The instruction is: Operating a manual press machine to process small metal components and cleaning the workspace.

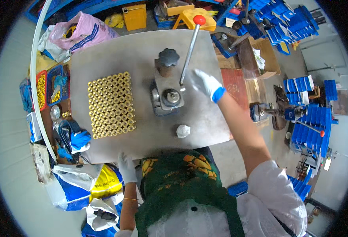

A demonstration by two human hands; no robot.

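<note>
Dark green apron cloth (184,183) lies nearest the head camera, with a pale sleeve (275,193) to its right. Beyond it, the gloved right hand (206,83) is blurred; its fingers look extended and loosely spread, pinching nothing that I can see. Just left of those fingertips rises the steel lever (188,51) of a bench press (171,96), apparently not gripped, its red knob (199,20) well beyond the hand. The press body stands left of the same hand on the grey metal table (148,136), and a crumpled white lump (183,131) lies on the near side of it. At the table's near edge is the gloved left hand (126,168); whether its fingers are spread or pressed together I cannot tell. Ahead of it and slightly left, gold-coloured round parts (111,104) stand in close rows.

What could go wrong, as I judge it: a hasty sweep of the right hand could catch the lever off-centre and make it swing, or let it slip through the glove. If the left hand lifted carelessly over the edge, it could brush the nearest row and scatter parts, since they appear to stand loose.
</note>
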